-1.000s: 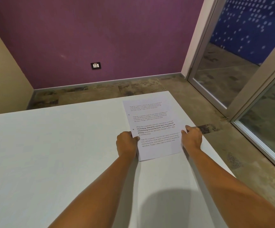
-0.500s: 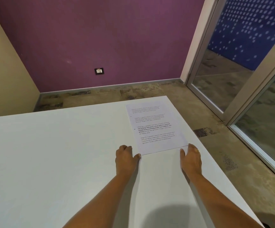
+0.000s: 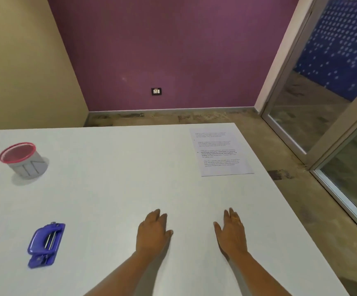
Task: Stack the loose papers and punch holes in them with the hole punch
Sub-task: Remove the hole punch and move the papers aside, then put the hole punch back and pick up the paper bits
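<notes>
Papers: the papers (image 3: 221, 151) lie flat near the far right corner of the white bench (image 3: 109, 189), print side up, well apart from both hands.
Hole punch: the blue hole punch (image 3: 45, 244) sits on the bench at the left, well apart from the papers.
Left hand: the left hand (image 3: 153, 231) is low over the bench, palm down, grip open, holding nothing.
Right hand: the right hand (image 3: 231, 231) is near it, fingers straight, grip open too.
Cup: a grey cup (image 3: 22, 160) with a red rim stands far left.
</notes>
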